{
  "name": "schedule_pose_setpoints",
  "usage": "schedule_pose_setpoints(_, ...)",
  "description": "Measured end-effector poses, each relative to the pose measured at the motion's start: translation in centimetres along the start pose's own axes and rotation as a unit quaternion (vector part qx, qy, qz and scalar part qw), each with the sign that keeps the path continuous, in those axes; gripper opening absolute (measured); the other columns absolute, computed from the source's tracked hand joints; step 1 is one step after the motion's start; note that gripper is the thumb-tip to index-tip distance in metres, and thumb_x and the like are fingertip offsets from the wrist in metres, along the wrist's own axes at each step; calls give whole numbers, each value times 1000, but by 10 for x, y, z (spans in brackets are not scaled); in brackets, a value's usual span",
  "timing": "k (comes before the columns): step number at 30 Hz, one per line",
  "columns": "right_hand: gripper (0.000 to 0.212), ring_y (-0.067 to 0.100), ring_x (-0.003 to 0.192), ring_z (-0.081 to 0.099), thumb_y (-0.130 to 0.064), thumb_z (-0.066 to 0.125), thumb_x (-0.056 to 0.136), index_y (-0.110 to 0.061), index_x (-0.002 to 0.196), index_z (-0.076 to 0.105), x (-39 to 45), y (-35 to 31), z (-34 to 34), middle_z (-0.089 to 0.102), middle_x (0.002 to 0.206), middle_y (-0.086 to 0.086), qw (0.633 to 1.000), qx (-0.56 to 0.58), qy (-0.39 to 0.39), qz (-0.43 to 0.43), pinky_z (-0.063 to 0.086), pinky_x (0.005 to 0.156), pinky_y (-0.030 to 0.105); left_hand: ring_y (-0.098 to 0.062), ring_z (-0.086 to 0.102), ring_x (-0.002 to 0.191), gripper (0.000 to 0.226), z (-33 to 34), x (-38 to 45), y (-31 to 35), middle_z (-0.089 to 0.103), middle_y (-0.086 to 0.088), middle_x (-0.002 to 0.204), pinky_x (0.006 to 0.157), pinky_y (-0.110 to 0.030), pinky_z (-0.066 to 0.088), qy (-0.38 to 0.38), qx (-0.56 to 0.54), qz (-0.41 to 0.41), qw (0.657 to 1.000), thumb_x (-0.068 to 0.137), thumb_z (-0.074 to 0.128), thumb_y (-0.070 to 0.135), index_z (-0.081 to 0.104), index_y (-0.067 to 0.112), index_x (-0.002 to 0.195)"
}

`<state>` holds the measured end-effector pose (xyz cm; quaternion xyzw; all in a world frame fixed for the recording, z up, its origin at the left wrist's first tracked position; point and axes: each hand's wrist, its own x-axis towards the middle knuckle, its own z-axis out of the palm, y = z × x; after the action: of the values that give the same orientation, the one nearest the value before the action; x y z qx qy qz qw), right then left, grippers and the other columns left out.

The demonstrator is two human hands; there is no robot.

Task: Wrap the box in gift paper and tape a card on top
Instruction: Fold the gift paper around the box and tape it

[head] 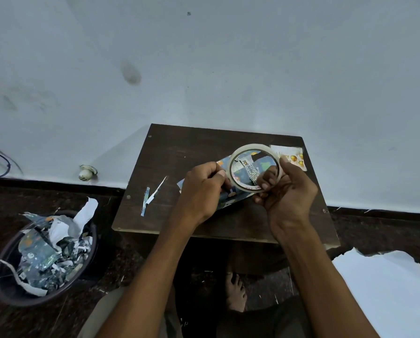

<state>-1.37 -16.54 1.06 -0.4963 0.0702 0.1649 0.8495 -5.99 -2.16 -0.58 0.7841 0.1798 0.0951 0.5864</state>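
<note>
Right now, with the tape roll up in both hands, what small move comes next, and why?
Probably pull a short strip free. The right hand holds the tape roll above the wrapped box, and the left hand pinches at its rim, seemingly at the tape end. The card lies untaped on the table.

Looks like a plain room at home: scuffed pale-blue painted wall (204,69), dark speckled stone floor (45,196), small dark wooden counter (179,147).
</note>
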Motion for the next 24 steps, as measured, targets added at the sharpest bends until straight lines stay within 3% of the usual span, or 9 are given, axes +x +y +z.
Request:
schedule_pose_setpoints(4,43,15,51,39,-39,48,94,-18,56,41,3,0,-5,38,55,-1,1000,-7,4,-13,23,51,27,-1,58,64,34,2,-1,0,70,6,70,71,-31,50,9,37,5,999,98,50,14,63,19,68)
schedule_pose_setpoints(8,48,9,48,44,-44,66,83,-7,58,49,5,-1,-12,50,65,15,977,-164,-25,-135,30,45,17,-3,58,62,29,2,-3,2,68,5,67,63,-25,46,19,62,16,998,96,51,12,63,12,69)
schedule_pose_setpoints(10,47,2,46,45,-34,71,88,0,60,54,4,-1,-15,55,57,3,949,-235,-66,-199,33,47,9,-3,60,64,29,2,-3,3,67,5,68,59,-21,45,21,71,16,997,97,51,13,61,12,70)
schedule_pose_setpoints(12,31,0,50,55,-17,73,89,3,69,62,5,-2,-20,62,56,-10,938,-268,-96,-196,38,51,7,-9,64,71,27,2,-2,2,69,1,73,64,-29,50,17,73,14,997,98,50,15,61,9,74)
schedule_pose_setpoints(15,32,8,64,62,-5,80,82,8,69,54,15,-1,-33,61,62,-6,924,-331,-99,-164,50,63,23,-20,65,73,25,2,-2,2,68,-4,72,67,-40,50,25,62,16,998,96,51,16,61,8,74)
schedule_pose_setpoints(17,27,21,70,66,-8,84,79,2,67,62,20,0,-39,66,69,4,912,-368,-70,-168,56,70,42,-13,60,65,26,1,-1,2,64,1,64,62,-31,47,27,62,15,998,95,53,13,61,9,70)
schedule_pose_setpoints(18,23,26,73,69,-10,83,81,0,68,67,21,2,-41,70,73,11,909,-374,-58,-175,56,72,46,-8,57,61,27,1,-2,2,61,5,60,58,-25,44,27,62,16,998,94,54,12,60,10,68)
schedule_pose_setpoints(20,24,33,72,67,-15,79,85,3,72,71,22,5,-40,70,75,20,906,-369,-48,-202,54,68,46,-4,55,58,29,0,-2,3,58,9,55,53,-17,40,24,52,21,998,95,54,10,60,9,67)
schedule_pose_setpoints(24,28,34,78,68,-24,58,85,-5,71,74,22,9,-30,73,80,21,907,-362,-64,-207,52,68,45,-3,56,56,40,-2,-2,3,61,4,61,55,-17,42,32,13,46,998,104,47,20,63,2,73)
